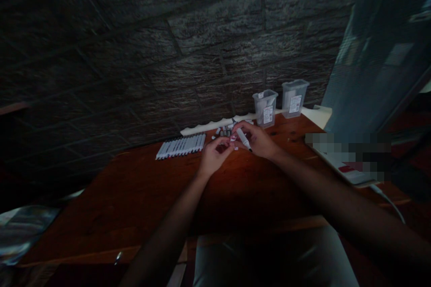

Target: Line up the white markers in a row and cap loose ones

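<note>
My right hand [261, 142] is closed around a white marker [243, 137], tilted with its dark end pointing down toward the table. My left hand [213, 157] pinches a small pink-and-white piece [233, 139], too small to name for certain. The fingertips of both hands meet at that piece, just above the tabletop. Left of my hands, a row of white markers [182, 145] with dark ends lies side by side. Several small grey and white pieces [225, 131] sit just behind my fingers, partly hidden by them.
Two clear plastic containers [265, 110] with white labels stand at the back of the wooden table [148, 197], near the stone wall [208, 45]. A wavy-edged cream strip [215, 124] runs along the back edge. At right lies a partly blurred flat object [357, 175] with a white cable [387, 197].
</note>
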Available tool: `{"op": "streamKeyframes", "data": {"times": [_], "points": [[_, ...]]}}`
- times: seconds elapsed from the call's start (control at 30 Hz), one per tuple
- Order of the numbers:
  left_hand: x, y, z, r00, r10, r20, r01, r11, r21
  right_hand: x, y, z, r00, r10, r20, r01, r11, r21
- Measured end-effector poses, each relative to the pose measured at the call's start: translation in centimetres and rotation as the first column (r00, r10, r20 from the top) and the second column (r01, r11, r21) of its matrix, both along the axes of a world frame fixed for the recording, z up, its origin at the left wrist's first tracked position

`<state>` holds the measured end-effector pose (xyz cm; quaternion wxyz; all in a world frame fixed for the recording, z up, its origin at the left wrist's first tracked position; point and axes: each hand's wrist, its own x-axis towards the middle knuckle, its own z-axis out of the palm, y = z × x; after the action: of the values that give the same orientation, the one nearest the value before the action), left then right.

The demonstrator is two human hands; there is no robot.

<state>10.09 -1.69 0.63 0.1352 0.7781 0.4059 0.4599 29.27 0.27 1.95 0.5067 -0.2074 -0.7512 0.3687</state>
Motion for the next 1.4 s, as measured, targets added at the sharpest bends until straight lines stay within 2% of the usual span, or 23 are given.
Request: {"op": "streamKeyframes", "data": {"times": [0.1, 0.23, 0.4, 0.53, 0.73, 1.07, 1.4], "points": [[0.1, 0.0, 0.0, 1.0, 0.004, 0.024, -0.004, 1.0, 0.009, -0.1, 0.0, 0.0, 0.999, 0.009, -0.032, -0.01, 1.0, -0.024], [0.5, -0.2, 0.1, 0.997, -0.01, 0.078, 0.009, 1.0, 0.013, 0.1, 0.2, 0.6, 0.988, 0.02, -0.153, -0.031, 0.997, -0.068], [0.7, -0.4, 0.4, 0.996, 0.022, 0.084, -0.021, 1.0, -0.019, 0.6, 0.3, 1.4, 0.968, -0.176, -0.178, 0.152, 0.978, -0.14], [0.5, -0.3, 0.3, 0.995, 0.061, 0.081, -0.059, 0.998, -0.028, 0.4, 0.0, 1.3, 0.949, -0.288, -0.127, 0.279, 0.956, -0.084], [0.6, -0.2, 0.2, 0.996, 0.069, 0.058, -0.069, 0.998, -0.004, 0.2, -0.7, 1.2, 0.921, -0.378, -0.091, 0.383, 0.922, 0.048], [0.5, -0.3, 0.6, 0.995, 0.089, -0.036, -0.088, 0.995, 0.036, 0.5, -0.8, 1.4, 0.915, -0.402, -0.039, 0.403, 0.905, 0.133], [0.4, -0.2, 0.4, 0.998, 0.063, -0.018, -0.063, 0.998, 0.03, 0.6, -1.4, 1.7, 0.908, -0.414, 0.066, 0.394, 0.896, 0.206]]}}
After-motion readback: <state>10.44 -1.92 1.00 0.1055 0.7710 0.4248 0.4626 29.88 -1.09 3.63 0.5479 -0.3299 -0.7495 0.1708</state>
